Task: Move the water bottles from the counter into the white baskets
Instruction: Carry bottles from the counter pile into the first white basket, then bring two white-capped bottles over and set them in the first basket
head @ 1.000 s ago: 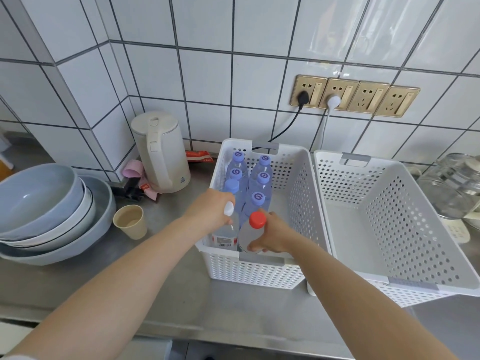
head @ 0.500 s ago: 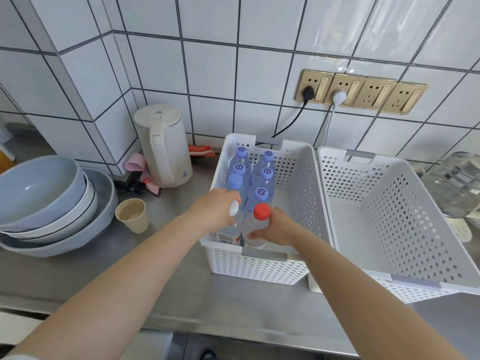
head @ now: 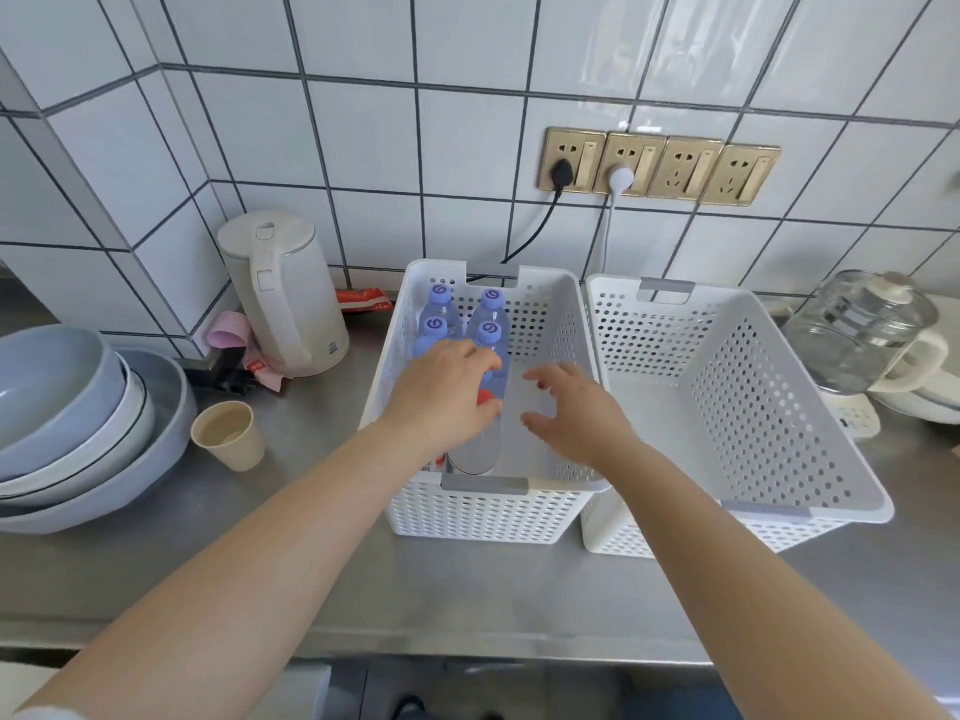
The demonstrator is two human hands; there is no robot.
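Note:
Two white perforated baskets stand side by side on the steel counter. The left basket [head: 483, 517] holds several clear water bottles with purple caps [head: 488, 330] in its left half, plus a red-capped bottle [head: 475, 449] near its front wall. My left hand [head: 441, 397] lies over the front bottle tops with relaxed fingers, and the red cap shows beside its thumb. A white-capped bottle is hidden beneath it. My right hand [head: 576, 413] hovers over the bare right half of that basket, fingers spread, holding nothing. The right basket [head: 753, 407] has nothing in it.
A white electric kettle [head: 285, 298] and a paper cup [head: 228, 433] stand left of the baskets, and stacked grey bowls [head: 67, 418] sit at the far left. A glass kettle [head: 862, 330] is at the right. Two cords hang from the wall sockets [head: 660, 166] behind.
My right hand let go of the red-capped bottle, which now stands in the left basket, and drew away to the right with fingers open. My left hand shifted over the bottle tops.

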